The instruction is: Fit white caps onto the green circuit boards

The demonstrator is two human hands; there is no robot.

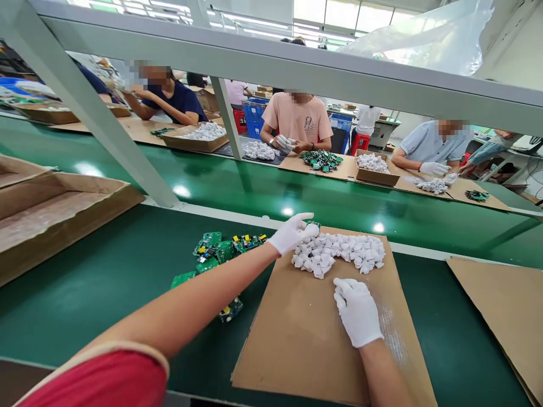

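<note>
My left hand (293,233), in a white glove, reaches over the far left edge of a cardboard sheet (309,328). Its fingers close around a small green circuit board (313,224), mostly hidden by the hand. Just below and right of it lies a heap of small white plastic-looking pieces (339,251). My right hand (358,312), also gloved, is over the cardboard on the near side of that heap. Its fingers are bent together, and whatever they may hold is hidden. Left of the cardboard, partly behind my left forearm, several green circuit boards (216,249) lie in a loose pile.
Cardboard trays (63,220) stand at the left, and another cardboard sheet (504,305) lies at the right. A pale metal frame (271,48) crosses above the green bench (106,243). Across the belt sit several co-workers with boards and white pieces.
</note>
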